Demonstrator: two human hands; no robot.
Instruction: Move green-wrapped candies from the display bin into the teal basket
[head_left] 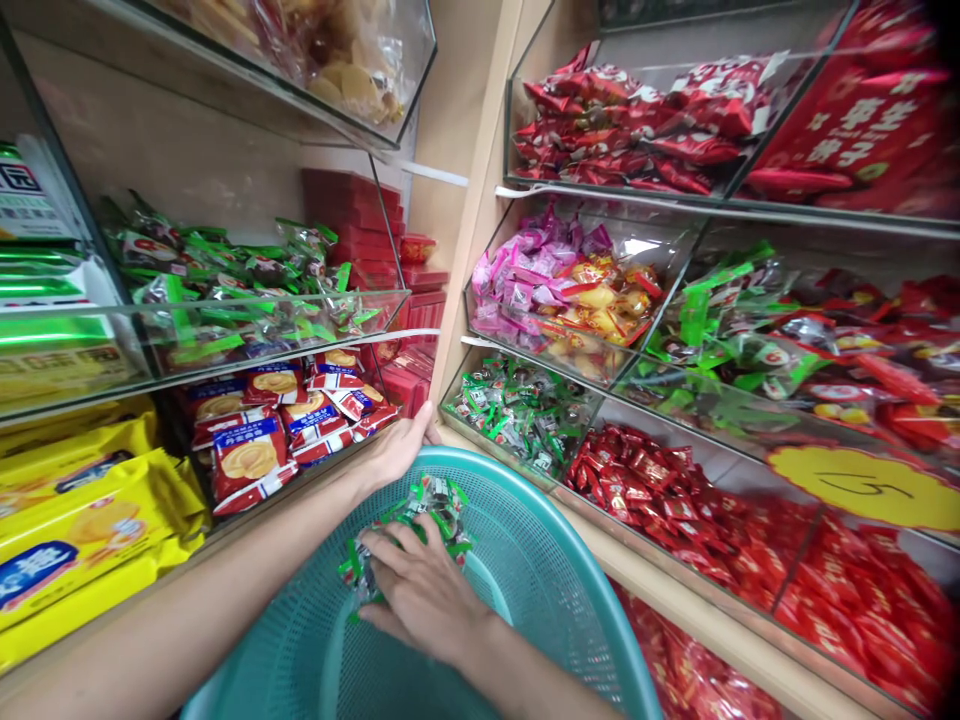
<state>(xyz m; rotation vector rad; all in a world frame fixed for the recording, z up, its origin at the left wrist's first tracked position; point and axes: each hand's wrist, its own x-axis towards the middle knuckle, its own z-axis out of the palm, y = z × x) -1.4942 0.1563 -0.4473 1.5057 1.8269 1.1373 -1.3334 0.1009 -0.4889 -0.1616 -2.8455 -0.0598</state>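
Note:
A teal plastic basket [555,590] fills the lower middle of the view. My left hand [401,445] grips its far rim, fingers curled over the edge. My right hand [424,590] is inside the basket, fingers closed round a bunch of green-and-clear wrapped candies [435,500] that rest against the basket's wall.
Clear bins on the right shelves hold green wrapped candies [525,410], pink and yellow sweets [570,290] and red packets [660,490]. A yellow price tag [862,485] is stuck on one bin. Left shelves carry blue-red biscuit packs [277,420], yellow packs [82,520] and green candies [225,280].

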